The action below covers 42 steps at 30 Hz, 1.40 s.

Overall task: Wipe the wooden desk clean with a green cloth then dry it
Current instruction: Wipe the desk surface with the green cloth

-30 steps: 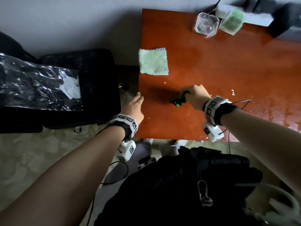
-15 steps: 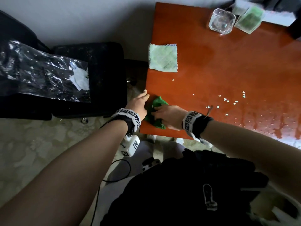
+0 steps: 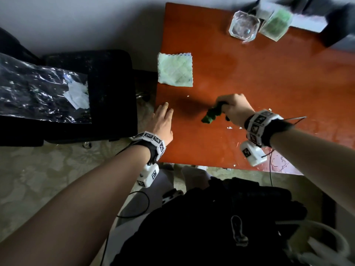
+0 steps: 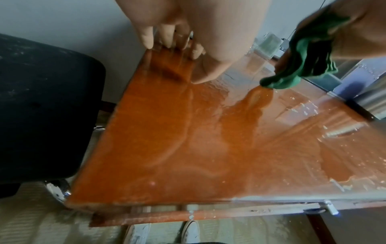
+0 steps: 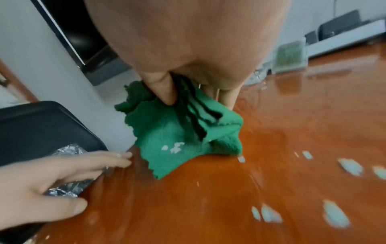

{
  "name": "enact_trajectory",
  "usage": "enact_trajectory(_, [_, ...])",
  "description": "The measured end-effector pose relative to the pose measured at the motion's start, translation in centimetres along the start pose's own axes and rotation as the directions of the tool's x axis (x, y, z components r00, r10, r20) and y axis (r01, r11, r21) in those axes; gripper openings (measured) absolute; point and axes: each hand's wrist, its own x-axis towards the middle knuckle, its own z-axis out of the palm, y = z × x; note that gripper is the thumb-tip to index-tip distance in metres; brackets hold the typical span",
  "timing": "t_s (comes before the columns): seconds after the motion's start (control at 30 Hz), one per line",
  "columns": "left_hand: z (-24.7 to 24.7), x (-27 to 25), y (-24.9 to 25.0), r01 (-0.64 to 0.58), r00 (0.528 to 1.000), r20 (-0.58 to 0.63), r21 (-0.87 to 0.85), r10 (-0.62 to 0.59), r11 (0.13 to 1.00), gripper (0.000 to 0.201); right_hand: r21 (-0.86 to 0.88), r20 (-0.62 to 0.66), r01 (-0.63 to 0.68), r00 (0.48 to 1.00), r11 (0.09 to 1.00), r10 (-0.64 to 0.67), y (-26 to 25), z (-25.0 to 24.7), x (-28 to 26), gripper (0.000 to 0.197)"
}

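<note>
Since half a second ago: my right hand (image 3: 233,110) has carried the green cloth (image 3: 211,116) from the desk's near-left corner back toward the middle.

Left: my left hand (image 3: 163,121), fingers straight, flat on the left edge of the wooden desk (image 3: 269,83), holding nothing.

Centre: cloth bunched in my right fist, lower corner trailing on the wet surface.

Right: white scraps (image 5: 334,214), unswept.

Advice, as I judge it: spread the cloth flatter, press harder, sweep scraps toward the left edge in overlapping passes.
</note>
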Motion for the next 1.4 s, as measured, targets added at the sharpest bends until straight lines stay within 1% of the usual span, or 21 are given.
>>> enact_trajectory(0.07, [-0.2, 0.0, 0.5, 0.03, 1.0, 0.0, -0.014, -0.03, 0.999, 0.071, 0.003, -0.04, 0.048, 0.998, 0.999, -0.048, -1.2, -0.9, 1.1, 0.023])
enact_trajectory(0.13, [-0.7, -0.1, 0.8, 0.057, 0.998, 0.014, -0.018, -0.056, 0.998, 0.069, 0.021, -0.06, 0.105, 0.993, 0.994, -0.104, -2.7, -1.2, 2.6, 0.026])
enact_trajectory(0.23, [-1.2, -0.4, 1.1, 0.07, 0.997, 0.024, -0.012, -0.07, 0.997, 0.067, 0.024, -0.057, 0.179, 0.983, 0.984, -0.177, -4.7, -0.5, 4.9, 0.03])
enact_trajectory(0.3, [-1.4, -0.5, 0.9, 0.056, 0.998, 0.026, -0.016, -0.056, 0.998, 0.068, -0.01, 0.0, 0.2, 0.98, 0.98, -0.2, -5.5, 0.6, 6.0, 0.032])
enact_trajectory(0.37, [-1.5, -0.6, 0.6, 0.032, 0.999, 0.018, -0.023, -0.032, 0.999, 0.067, -0.073, 0.086, 0.218, 0.974, 0.973, -0.212, -5.8, 1.8, 6.4, 0.032])
enact_trajectory(0.47, [-1.6, -0.7, 0.4, 0.016, 1.0, 0.019, -0.021, -0.016, 1.0, 0.065, -0.199, 0.243, 0.211, 0.957, 0.957, -0.161, -4.6, 2.9, 5.8, 0.034])
enact_trajectory(0.53, [-1.5, -0.7, 0.6, 0.033, 0.999, 0.026, -0.023, -0.033, 0.999, 0.064, -0.253, 0.273, 0.201, 0.953, 0.946, -0.13, -3.0, 2.9, 4.6, 0.036])
enact_trajectory(0.63, [-1.1, -0.6, 1.1, 0.067, 0.998, 0.015, -0.036, -0.067, 0.997, 0.065, -0.233, 0.233, 0.129, 0.97, 0.964, -0.074, 0.2, 2.2, 2.7, 0.041])
enact_trajectory(0.73, [-0.3, -0.4, 1.7, 0.09, 0.995, -0.049, -0.024, -0.091, 0.996, 0.064, -0.217, 0.185, 0.014, 0.982, 0.976, 0.027, 4.0, 0.9, 0.9, 0.043])
enact_trajectory(0.83, [0.4, 0.1, 2.7, 0.117, 0.989, -0.099, 0.026, -0.114, 0.993, 0.06, -0.206, 0.122, -0.089, 0.986, 0.974, 0.116, 7.6, -0.7, -1.0, 0.041])
enact_trajectory(0.9, [0.5, 0.6, 3.4, 0.141, 0.984, -0.122, 0.06, -0.133, 0.988, 0.055, -0.143, 0.061, -0.16, 0.983, 0.977, 0.17, 9.4, -2.3, -1.9, 0.037])
enact_trajectory(0.97, [0.3, 1.0, 4.0, 0.186, 0.973, -0.147, 0.049, -0.177, 0.981, 0.05, -0.004, -0.065, -0.244, 0.968, 0.97, 0.243, 10.7, -4.3, -2.2, 0.037])
enact_trajectory(1.03, [0.2, 1.4, 4.5, 0.208, 0.966, -0.161, 0.02, -0.202, 0.978, 0.05, 0.165, -0.217, -0.257, 0.932, 0.952, 0.289, 11.7, -6.7, -2.1, 0.04])
enact_trajectory(1.07, [0.3, 1.5, 4.8, 0.192, 0.97, -0.157, 0.02, -0.187, 0.981, 0.053, 0.23, -0.276, -0.252, 0.909, 0.94, 0.311, 12.1, -7.9, -2.1, 0.042])
enact_trajectory(1.13, [0.6, 1.7, 5.9, 0.11, 0.989, -0.106, 0.054, -0.104, 0.992, 0.062, 0.29, -0.347, -0.269, 0.865, 0.918, 0.363, 12.9, -10.0, -2.2, 0.042])
enact_trajectory(1.2, [1.0, 1.7, 7.5, 0.038, 0.999, -0.011, 0.11, -0.037, 0.993, 0.072, 0.269, -0.357, -0.314, 0.846, 0.91, 0.397, 13.7, -11.5, -2.2, 0.039])
enact_trajectory(1.23, [1.4, 1.7, 8.4, 0.034, 0.999, 0.025, 0.131, -0.038, 0.991, 0.077, 0.246, -0.35, -0.335, 0.844, 0.909, 0.406, 14.3, -11.9, -2.1, 0.038])
enact_trajectory(1.3, [1.9, 1.7, 10.1, 0.096, 0.993, 0.053, 0.137, -0.104, 0.986, 0.084, 0.193, -0.317, -0.367, 0.854, 0.91, 0.412, 15.4, -11.7, -2.0, 0.039])
enact_trajectory(1.4, [2.3, 1.9, 12.1, 0.195, 0.974, 0.086, 0.155, -0.21, 0.968, 0.09, 0.079, -0.242, -0.417, 0.873, 0.905, 0.423, 16.7, -9.8, -2.1, 0.039])
